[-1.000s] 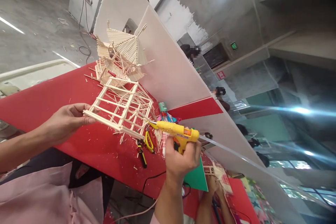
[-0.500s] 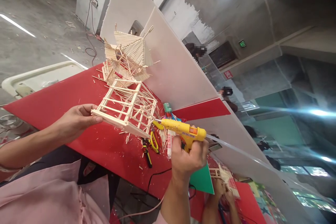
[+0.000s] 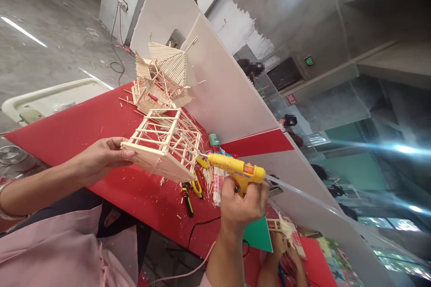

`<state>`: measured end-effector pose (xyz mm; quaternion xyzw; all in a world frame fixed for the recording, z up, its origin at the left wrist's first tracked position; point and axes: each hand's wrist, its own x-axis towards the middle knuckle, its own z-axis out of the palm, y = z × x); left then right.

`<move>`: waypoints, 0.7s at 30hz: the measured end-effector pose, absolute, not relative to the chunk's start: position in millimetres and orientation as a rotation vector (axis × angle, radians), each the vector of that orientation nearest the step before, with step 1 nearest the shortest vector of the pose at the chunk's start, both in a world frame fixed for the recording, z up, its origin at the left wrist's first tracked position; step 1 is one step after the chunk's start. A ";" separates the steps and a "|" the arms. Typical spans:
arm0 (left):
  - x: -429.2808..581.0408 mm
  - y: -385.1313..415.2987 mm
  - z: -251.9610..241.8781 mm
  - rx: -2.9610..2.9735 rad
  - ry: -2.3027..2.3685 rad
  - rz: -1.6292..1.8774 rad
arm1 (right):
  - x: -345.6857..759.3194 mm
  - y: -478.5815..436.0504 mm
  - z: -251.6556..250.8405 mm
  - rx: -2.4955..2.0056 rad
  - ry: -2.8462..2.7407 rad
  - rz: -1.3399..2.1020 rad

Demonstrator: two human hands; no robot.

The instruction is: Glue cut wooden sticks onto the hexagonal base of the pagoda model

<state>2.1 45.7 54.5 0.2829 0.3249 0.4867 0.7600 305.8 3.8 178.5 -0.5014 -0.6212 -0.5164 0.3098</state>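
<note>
My left hand [image 3: 109, 154] pinches the near left corner of a box-shaped frame [image 3: 164, 152] made of pale wooden sticks, held up over the red table. Its flat base slab [image 3: 161, 164] faces partly toward me. My right hand [image 3: 244, 204] grips a yellow hot glue gun [image 3: 235, 167], with a long clear glue stick [image 3: 303, 193] trailing from its back. The gun's metal nozzle is at the right side of the frame; whether it touches a stick I cannot tell.
A stick-built roofed model [image 3: 168, 69] stands at the back of the red table [image 3: 90, 130]. Loose sticks, black-and-yellow pliers [image 3: 187, 199] and a green-capped container [image 3: 214, 140] lie beyond the frame. White partition boards [image 3: 222, 85] rise behind. Another person's hands [image 3: 286, 246] work at lower right.
The stick frame has tilted in my left hand, so more of its base slab shows. The glue gun has hardly moved and stays by the frame's right side.
</note>
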 end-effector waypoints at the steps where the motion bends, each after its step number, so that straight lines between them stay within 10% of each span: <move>1: 2.1 45.6 54.5 0.615 0.704 1.063 | 306.4 3.6 178.5 -1.329 -1.645 -1.363; 21: -11.1 39.1 55.1 0.830 0.814 1.342 | 303.0 7.9 173.4 -1.468 -1.675 -1.160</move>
